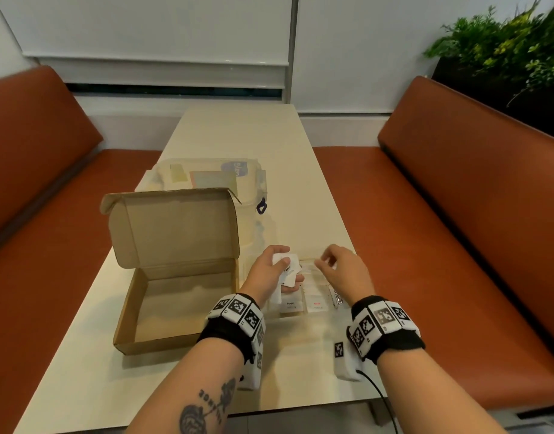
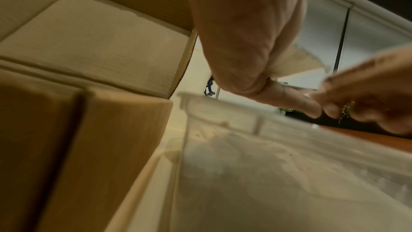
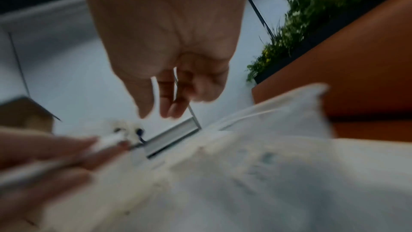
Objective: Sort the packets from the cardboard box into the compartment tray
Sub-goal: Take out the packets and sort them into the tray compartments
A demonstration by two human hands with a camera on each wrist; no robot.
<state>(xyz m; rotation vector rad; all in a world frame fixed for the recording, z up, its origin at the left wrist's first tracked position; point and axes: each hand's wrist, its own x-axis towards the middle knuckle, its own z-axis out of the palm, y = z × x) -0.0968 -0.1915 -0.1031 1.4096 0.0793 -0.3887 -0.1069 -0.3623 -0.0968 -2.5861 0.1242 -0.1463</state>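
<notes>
Item: cardboard box [image 1: 175, 277], lid raised, near the left edge of the table [image 1: 238, 136]; its floor looks bare from the head view.

Item: packets [image 1: 288, 270], a small white sheaf, fanned loosely, gripped between thumb and fingers of the left hand [image 1: 271, 270], held just above the compartment tray.

Item: compartment tray [image 1: 332, 296], clear plastic, just right of the box near the table's right edge. Two printed sachets [image 1: 304, 303] lie side by side in its near compartments (print too small to read with certainty).

Item: right hand [image 1: 344, 267], over the tray's far part, fingers loosely curled, thumb and forefinger close; no packet shows in it, though the wrist view is blurred.

Item: lidded clear container [image 1: 213, 180], behind the box.

Risk, as judged: the sheaf sits loose, so drawing one packet could drag out its neighbours, which would fall into the wrong compartment. The packets look alike, so a misread label would misfile one.
</notes>
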